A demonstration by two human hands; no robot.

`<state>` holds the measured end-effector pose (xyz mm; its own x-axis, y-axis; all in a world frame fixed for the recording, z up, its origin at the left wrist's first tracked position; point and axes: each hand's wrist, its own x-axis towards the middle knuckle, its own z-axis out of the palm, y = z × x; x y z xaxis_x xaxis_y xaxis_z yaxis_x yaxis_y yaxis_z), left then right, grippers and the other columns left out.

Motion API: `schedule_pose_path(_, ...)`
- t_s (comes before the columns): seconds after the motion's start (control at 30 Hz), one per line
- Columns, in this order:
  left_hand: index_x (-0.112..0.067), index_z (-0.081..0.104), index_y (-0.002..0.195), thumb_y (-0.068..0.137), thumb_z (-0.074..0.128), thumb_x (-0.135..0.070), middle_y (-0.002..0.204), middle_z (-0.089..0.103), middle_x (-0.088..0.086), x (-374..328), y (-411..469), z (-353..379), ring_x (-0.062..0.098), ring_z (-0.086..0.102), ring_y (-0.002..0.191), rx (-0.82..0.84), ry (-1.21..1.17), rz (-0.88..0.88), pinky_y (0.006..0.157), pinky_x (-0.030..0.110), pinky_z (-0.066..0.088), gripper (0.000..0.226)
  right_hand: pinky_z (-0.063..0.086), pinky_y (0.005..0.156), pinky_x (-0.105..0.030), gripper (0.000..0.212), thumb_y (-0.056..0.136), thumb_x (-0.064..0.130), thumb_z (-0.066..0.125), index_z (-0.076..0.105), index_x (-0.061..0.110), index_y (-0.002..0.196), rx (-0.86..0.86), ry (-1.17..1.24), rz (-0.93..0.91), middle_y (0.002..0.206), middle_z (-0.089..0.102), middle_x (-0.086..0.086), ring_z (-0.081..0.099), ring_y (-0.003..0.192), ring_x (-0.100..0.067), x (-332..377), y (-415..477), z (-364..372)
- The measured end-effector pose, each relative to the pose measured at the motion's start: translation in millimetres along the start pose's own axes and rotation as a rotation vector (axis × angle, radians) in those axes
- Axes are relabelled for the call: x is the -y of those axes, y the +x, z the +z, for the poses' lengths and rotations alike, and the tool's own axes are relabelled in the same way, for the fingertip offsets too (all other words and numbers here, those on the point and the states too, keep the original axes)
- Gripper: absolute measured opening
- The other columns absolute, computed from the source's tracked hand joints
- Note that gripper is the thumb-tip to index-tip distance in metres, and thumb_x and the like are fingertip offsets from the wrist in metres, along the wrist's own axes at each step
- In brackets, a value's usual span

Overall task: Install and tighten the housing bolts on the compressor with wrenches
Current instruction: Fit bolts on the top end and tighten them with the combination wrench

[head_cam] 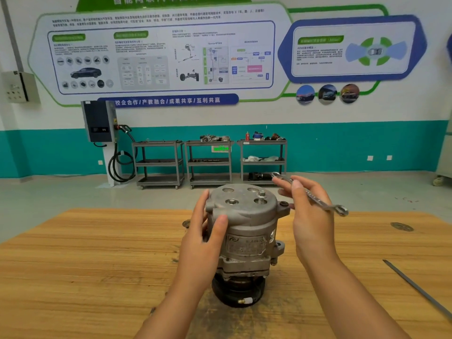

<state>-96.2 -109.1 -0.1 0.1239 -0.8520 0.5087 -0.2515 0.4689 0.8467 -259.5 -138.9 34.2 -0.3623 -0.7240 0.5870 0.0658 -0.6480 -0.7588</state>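
A grey metal compressor (pixel 247 223) stands upright on its black pulley end in the middle of the wooden table (pixel 97 265). A bolt (pixel 261 197) sticks up, partly raised, from the right of its round top housing, which shows three open holes. My left hand (pixel 205 238) grips the compressor's left side, thumb on the front. My right hand (pixel 310 216) is just right of the housing and holds a silver combination wrench (pixel 310 195) by its shaft, tilted, one end toward the far side and one to the right. The wrench is off the bolt.
A long thin metal bar (pixel 418 289) lies on the table at the right. A round metal grommet (pixel 401 226) sits in the tabletop at the far right. Three grey shelf carts (pixel 210 162) and a charging unit (pixel 100 123) stand against the far wall.
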Motion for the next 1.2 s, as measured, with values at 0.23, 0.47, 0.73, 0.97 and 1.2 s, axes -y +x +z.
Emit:
schedule_pose_path(0.23,-0.076,-0.004,0.130,0.067,0.052,-0.079,0.122,0.027,-0.051,26,-9,-4,-0.004,0.036,0.126,0.022,0.165,0.028,0.107,0.033,0.035,0.084,0.048,0.067,-0.017,0.023,0.083,0.037,0.050,0.061,0.017,0.087,0.144,0.196,-0.023,0.069,0.070,0.003,0.062,0.070,-0.006,26,10,-7)
schedule_pose_path(0.47,-0.084,-0.001,0.119,0.064,0.059,-0.081,0.125,0.010,-0.056,34,-20,-4,-0.010,0.023,0.129,0.006,0.195,0.036,0.107,0.027,0.025,0.082,0.044,0.078,-0.029,0.023,0.095,0.029,0.046,0.064,0.023,0.084,0.210,0.067,0.052,0.084,0.071,0.007,0.064,0.081,-0.011,23,12,-12)
schedule_pose_path(0.73,-0.069,0.018,0.128,0.059,0.059,-0.077,0.142,0.032,-0.031,35,-20,-3,0.000,0.037,0.132,0.025,0.145,0.032,0.111,0.041,0.037,0.081,0.050,0.082,-0.025,0.019,0.088,0.028,0.048,0.064,0.017,0.088,0.221,0.187,0.023,0.093,0.073,0.001,0.067,0.097,-0.018,23,12,-9)
schedule_pose_path(0.97,-0.064,0.018,0.131,0.057,0.057,-0.077,0.145,0.030,-0.025,34,-22,-2,0.002,0.035,0.133,0.015,0.145,0.014,0.112,0.041,0.036,0.085,0.052,0.077,-0.023,0.021,0.097,0.019,0.041,0.060,0.011,0.092,0.215,0.270,0.145,0.089,0.074,0.001,0.067,0.088,-0.012,13,15,-14)
schedule_pose_path(1.2,-0.059,0.018,0.135,0.063,0.063,-0.067,0.147,0.030,-0.021,34,-21,-1,0.005,0.035,0.135,0.022,0.139,0.005,0.112,0.043,0.036,0.085,0.054,0.078,-0.022,0.025,0.084,0.027,0.047,0.059,0.008,0.095,0.257,0.386,0.193,0.091,0.074,-0.001,0.068,0.087,-0.014,10,15,-13)
